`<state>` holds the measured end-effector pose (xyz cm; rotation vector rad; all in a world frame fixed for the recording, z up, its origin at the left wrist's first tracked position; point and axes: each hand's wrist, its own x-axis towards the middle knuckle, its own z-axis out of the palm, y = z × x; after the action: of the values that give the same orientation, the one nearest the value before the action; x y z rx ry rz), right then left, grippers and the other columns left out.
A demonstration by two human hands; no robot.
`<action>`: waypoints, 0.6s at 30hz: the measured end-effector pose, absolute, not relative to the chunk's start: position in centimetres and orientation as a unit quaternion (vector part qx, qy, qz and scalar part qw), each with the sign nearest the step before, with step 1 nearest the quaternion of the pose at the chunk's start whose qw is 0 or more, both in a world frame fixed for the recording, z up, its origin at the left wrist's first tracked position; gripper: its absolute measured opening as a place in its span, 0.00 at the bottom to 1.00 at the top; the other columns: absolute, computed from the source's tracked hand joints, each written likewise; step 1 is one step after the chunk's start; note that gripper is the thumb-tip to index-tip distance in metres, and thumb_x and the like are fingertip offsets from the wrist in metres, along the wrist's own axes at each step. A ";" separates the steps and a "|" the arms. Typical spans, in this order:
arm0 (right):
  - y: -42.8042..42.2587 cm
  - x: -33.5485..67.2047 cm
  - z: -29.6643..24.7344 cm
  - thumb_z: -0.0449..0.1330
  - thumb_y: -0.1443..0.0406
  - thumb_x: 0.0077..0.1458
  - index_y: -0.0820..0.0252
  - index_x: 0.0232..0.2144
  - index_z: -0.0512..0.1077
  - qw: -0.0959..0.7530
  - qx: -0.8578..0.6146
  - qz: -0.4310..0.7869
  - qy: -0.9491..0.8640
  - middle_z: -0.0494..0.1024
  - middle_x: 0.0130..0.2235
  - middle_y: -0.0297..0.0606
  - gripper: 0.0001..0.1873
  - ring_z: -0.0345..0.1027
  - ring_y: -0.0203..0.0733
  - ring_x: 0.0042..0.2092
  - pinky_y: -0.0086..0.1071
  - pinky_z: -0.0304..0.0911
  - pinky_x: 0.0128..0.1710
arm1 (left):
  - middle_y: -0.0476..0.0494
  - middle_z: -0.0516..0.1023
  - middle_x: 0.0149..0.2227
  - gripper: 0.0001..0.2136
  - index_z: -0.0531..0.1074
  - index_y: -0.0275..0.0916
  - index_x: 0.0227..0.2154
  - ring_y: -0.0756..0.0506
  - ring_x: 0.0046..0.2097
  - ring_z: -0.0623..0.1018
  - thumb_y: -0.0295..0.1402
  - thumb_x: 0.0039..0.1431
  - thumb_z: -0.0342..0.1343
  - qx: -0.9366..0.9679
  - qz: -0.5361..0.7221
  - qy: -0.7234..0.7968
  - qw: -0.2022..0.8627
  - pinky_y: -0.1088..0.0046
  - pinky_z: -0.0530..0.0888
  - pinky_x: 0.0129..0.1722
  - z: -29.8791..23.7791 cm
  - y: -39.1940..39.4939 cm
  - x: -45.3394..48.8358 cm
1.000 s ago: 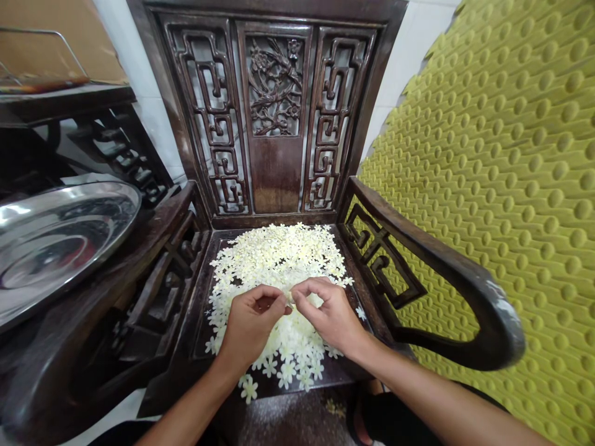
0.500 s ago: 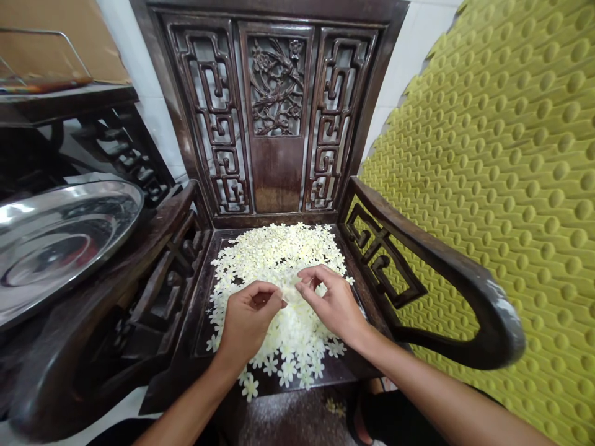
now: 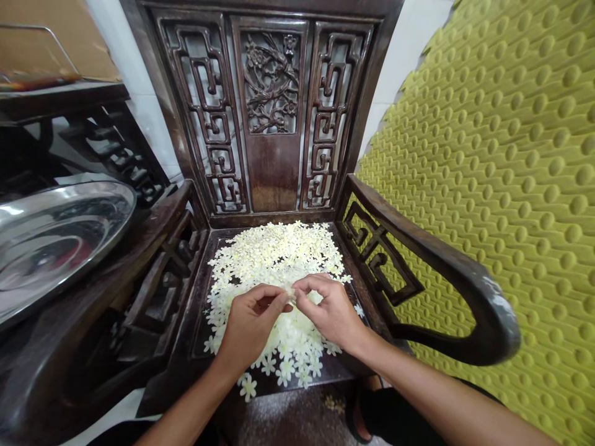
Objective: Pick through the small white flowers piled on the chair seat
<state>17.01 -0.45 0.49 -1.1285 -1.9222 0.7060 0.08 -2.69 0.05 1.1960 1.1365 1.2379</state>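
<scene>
Many small white flowers with pale yellow centres (image 3: 279, 244) lie in a thick layer on the seat of a dark carved wooden chair (image 3: 272, 167). Over the middle of them my left hand (image 3: 255, 316) is closed in a pinch, thumb against forefinger. My right hand (image 3: 328, 310) pinches from the other side. The fingertips of both hands almost meet around a small white flower (image 3: 290, 292), blurred and partly hidden by the fingers. Loose flowers (image 3: 286, 368) spread below my wrists toward the seat's front edge.
A shiny round metal tray (image 3: 65, 248) stands at the left, by the chair's left armrest (image 3: 153, 260). The right armrest (image 3: 427, 260) curves beside a yellow-green textured mat (image 3: 520, 155). Some flowers (image 3: 334, 404) lie below the seat.
My right hand has moved left and down, so its fingertips now come together with those of my left hand. The view has shifted slightly.
</scene>
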 end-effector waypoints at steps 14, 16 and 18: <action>0.5 17.4 0.3 0.58 0.65 0.61 0.58 0.33 0.73 0.391 -0.492 0.271 -0.729 0.76 0.32 0.35 0.05 0.69 0.39 0.34 0.31 0.62 0.35 | 0.49 0.79 0.24 0.04 0.76 0.37 0.26 0.47 0.29 0.81 0.31 0.53 0.63 0.462 0.537 0.504 0.494 0.76 0.76 0.31 -0.4 -2.6 -0.2; 0.1 17.2 0.8 0.60 0.63 0.61 0.58 0.36 0.73 0.396 -0.475 0.277 -0.735 0.77 0.35 0.37 0.05 0.69 0.40 0.35 0.32 0.62 0.37 | 0.49 0.80 0.25 0.04 0.77 0.37 0.27 0.47 0.30 0.81 0.31 0.54 0.63 0.461 0.537 0.498 0.501 0.75 0.77 0.33 -0.5 -2.5 -0.2; -0.4 16.8 1.2 0.59 0.63 0.62 0.57 0.34 0.74 0.382 -0.451 0.293 -0.752 0.77 0.33 0.35 0.06 0.70 0.40 0.36 0.34 0.62 0.40 | 0.48 0.80 0.27 0.04 0.77 0.36 0.28 0.47 0.31 0.81 0.32 0.54 0.64 0.467 0.535 0.486 0.509 0.73 0.78 0.35 -0.5 -2.5 -0.2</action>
<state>16.83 -0.39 1.24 -1.1512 -1.9180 0.7472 -0.18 -2.51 -0.55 1.1255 1.1710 1.2891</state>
